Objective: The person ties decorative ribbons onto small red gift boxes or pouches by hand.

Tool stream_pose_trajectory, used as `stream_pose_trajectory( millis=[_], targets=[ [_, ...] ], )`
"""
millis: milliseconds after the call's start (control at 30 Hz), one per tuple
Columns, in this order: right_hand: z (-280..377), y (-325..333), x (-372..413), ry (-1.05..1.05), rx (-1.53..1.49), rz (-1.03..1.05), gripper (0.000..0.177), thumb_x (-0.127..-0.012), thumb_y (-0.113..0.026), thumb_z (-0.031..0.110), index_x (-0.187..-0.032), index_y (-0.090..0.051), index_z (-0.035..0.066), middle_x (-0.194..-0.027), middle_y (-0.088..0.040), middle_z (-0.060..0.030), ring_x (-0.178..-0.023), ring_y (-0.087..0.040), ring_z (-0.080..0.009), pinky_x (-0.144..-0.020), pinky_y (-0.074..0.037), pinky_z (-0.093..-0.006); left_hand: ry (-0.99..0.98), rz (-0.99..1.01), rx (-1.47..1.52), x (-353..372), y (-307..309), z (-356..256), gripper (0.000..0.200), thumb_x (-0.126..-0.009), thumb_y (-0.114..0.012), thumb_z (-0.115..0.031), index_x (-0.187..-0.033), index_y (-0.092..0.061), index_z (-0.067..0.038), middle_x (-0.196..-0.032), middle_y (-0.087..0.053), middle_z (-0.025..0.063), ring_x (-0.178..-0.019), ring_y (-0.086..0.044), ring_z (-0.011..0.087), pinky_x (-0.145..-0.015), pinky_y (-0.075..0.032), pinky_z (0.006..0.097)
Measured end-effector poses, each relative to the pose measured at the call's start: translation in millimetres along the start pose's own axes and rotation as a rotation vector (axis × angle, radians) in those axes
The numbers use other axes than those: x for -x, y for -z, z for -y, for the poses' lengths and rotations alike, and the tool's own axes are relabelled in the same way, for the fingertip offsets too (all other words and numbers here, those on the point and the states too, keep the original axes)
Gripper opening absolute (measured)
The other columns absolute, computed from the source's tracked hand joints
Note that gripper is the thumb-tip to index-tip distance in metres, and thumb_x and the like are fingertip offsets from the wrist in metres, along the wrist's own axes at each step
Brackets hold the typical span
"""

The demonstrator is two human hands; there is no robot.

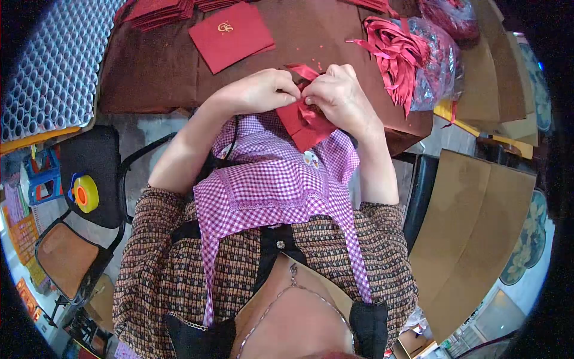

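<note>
A small red paper envelope or bag (301,133) rests over my lap at the table's front edge, tilted, with a red ribbon (304,71) at its top. My left hand (266,91) comes in from the left, thumb and forefinger pinched at the ribbon. From the other side my right hand (342,99) also pinches the ribbon, its fingers curled and partly hiding it. Whether a knot or bow is formed between the fingertips is hidden. Just beyond the hands lies a red card with gold lettering (230,37).
A heap of cut red ribbons (397,57) lies on the brown-covered table (149,81) at right, beside a clear plastic bag (439,66). Stacked red cards (158,13) are at the back. A honeycomb-like tray (54,66) stands left; a tape roll (85,193) sits on a black chair.
</note>
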State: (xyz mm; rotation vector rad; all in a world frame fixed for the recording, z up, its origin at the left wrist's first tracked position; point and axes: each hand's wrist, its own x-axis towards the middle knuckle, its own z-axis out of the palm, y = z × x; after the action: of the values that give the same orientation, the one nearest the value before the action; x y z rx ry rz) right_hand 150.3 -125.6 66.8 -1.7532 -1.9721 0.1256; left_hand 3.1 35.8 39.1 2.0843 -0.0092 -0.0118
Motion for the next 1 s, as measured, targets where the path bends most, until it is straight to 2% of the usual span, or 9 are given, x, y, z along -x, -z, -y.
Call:
stream_pose_trajectory(
  millis=[200,300,400,500,600,733,800,867,1000],
  targets=[
    [1.0,2.2,3.5,0.017,-0.069,-0.017,0.011,-0.067,-0.07,0.009,-0.078,-0.067,0.011,-0.075,-0.064,0.0007,-0.073,-0.052,-0.0186,-0.079,-0.037,-0.0332,0.005,0.021,-0.027,1.9,-2.7,-4.0,0.018,-0.078,-0.061,-0.014,-0.087,-0.066,0.001,-0.09,-0.062,0.0137,-0.085,-0.06,0.0238,-0.076,-0.047,0.032],
    [5.1,7.1,6.6,0.032,-0.067,0.002,0.01,-0.068,-0.07,0.008,-0.078,-0.067,0.01,-0.074,-0.064,0.0005,-0.073,-0.052,-0.0191,-0.079,-0.037,-0.0333,-0.025,-0.069,0.194,6.4,-10.7,8.9,0.014,-0.08,-0.06,-0.013,-0.079,-0.059,0.001,-0.077,-0.054,0.005,-0.075,-0.054,0.0158,-0.068,-0.044,0.0286],
    [5.8,13.9,11.2,0.049,-0.084,0.055,0.01,-0.07,-0.068,0.007,-0.079,-0.066,0.009,-0.073,-0.064,0.0004,-0.073,-0.052,-0.0194,-0.08,-0.037,-0.0333,0.263,-0.224,0.453,11.9,-4.1,22.1,0.016,-0.079,-0.06,-0.016,-0.079,-0.064,-0.001,-0.068,-0.056,0.0019,-0.068,-0.055,0.0128,-0.06,-0.044,0.0266],
    [0.2,18.0,18.3,-0.025,-0.088,0.086,0.011,-0.07,-0.067,0.005,-0.08,-0.066,0.008,-0.073,-0.064,-0.0008,-0.074,-0.052,-0.0196,-0.081,-0.037,-0.0335,0.286,-0.615,1.064,17.4,9.9,32.3,0.015,-0.087,-0.056,-0.013,-0.079,-0.06,-0.001,-0.07,-0.053,0.0027,-0.061,-0.048,0.0097,-0.053,-0.039,0.0257],
    [-4.4,12.7,19.6,-0.064,-0.077,0.073,0.011,-0.071,-0.066,0.005,-0.082,-0.067,0.007,-0.074,-0.064,-0.0024,-0.075,-0.053,-0.0198,-0.081,-0.037,-0.0335,0.267,-0.726,1.185,17.5,3.4,37.1,0.014,-0.089,-0.055,-0.014,-0.085,-0.06,-0.001,-0.074,-0.054,0.0031,-0.062,-0.049,0.0115,-0.053,-0.039,0.0266],
    [-0.3,13.0,17.2,-0.099,-0.052,0.029,0.011,-0.072,-0.066,0.006,-0.083,-0.067,0.006,-0.074,-0.065,-0.0038,-0.075,-0.054,-0.0202,-0.081,-0.038,-0.0334,0.345,-0.704,1.15,17.9,-17.8,26.9,0.035,-0.096,-0.049,-0.031,-0.113,-0.052,0.0,-0.097,-0.062,0.011,-0.08,-0.062,0.0204,-0.071,-0.051,0.0322],
    [-0.7,11.4,18.6,-0.15,-0.045,-0.042,0.01,-0.074,-0.066,0.007,-0.084,-0.067,0.006,-0.073,-0.064,-0.0049,-0.074,-0.055,-0.0206,-0.08,-0.038,-0.0337,0.349,-0.483,1.1,32.5,-43.3,30.0,0.044,-0.098,-0.045,-0.032,-0.127,-0.044,0.001,-0.115,-0.06,0.0151,-0.101,-0.06,0.0234,-0.08,-0.051,0.0359],
    [-0.1,9.8,17.5,-0.167,-0.033,-0.069,0.01,-0.076,-0.067,0.008,-0.086,-0.068,0.006,-0.072,-0.063,-0.006,-0.074,-0.055,-0.0208,-0.079,-0.038,-0.0338,0.368,-0.185,1.083,37.2,-58.4,16.1,0.034,-0.093,-0.055,-0.021,-0.119,-0.051,0.001,-0.11,-0.06,0.0091,-0.094,-0.06,0.0167,-0.079,-0.05,0.0311],
    [-0.2,10.9,12.4,-0.163,-0.072,-0.079,0.011,-0.077,-0.066,0.009,-0.086,-0.067,0.004,-0.076,-0.064,-0.0092,-0.074,-0.058,-0.0217,-0.076,-0.042,-0.0334,0.196,-0.224,0.783,27.8,-65.5,-14.9,0.035,-0.095,-0.051,-0.016,-0.125,-0.05,0.002,-0.114,-0.06,0.0073,-0.101,-0.058,0.0145,-0.09,-0.045,0.0304]
  ],
)
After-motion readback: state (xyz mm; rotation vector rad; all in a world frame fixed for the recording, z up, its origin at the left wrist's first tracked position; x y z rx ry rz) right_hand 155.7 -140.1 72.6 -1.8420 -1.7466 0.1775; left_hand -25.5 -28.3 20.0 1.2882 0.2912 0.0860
